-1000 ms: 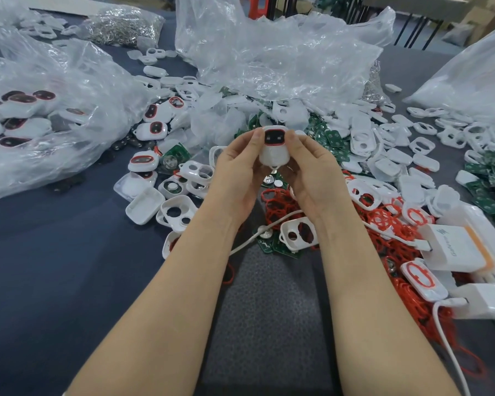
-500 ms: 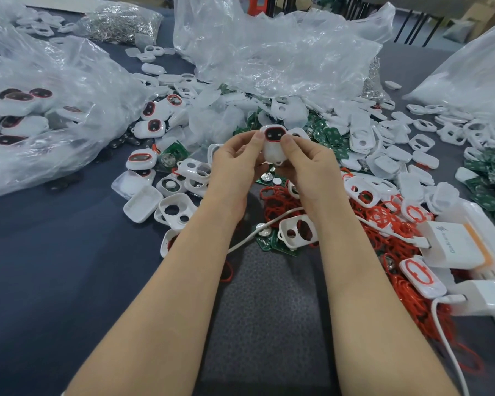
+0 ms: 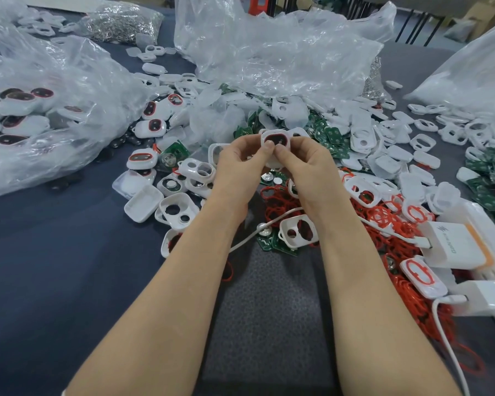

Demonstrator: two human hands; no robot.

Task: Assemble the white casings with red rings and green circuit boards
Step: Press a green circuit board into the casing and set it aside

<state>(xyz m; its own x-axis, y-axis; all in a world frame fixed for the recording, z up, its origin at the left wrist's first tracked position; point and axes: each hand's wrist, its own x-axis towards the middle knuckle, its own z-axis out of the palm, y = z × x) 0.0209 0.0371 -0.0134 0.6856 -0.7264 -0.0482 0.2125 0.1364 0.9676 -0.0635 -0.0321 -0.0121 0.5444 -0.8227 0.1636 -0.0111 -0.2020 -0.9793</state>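
Left hand (image 3: 242,160) and right hand (image 3: 307,164) pinch white casing (image 3: 274,141)

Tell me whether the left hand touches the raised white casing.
Touching. The head view shows the left hand pinching the white casing with its fingers.

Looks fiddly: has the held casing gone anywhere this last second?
No. The held casing stays equally far beyond the empty casing on the table, only tilting slightly.

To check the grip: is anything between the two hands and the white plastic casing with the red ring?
Nothing visible. The left hand and the right hand both pinch the white plastic casing with the red ring directly, thumbs on its front.
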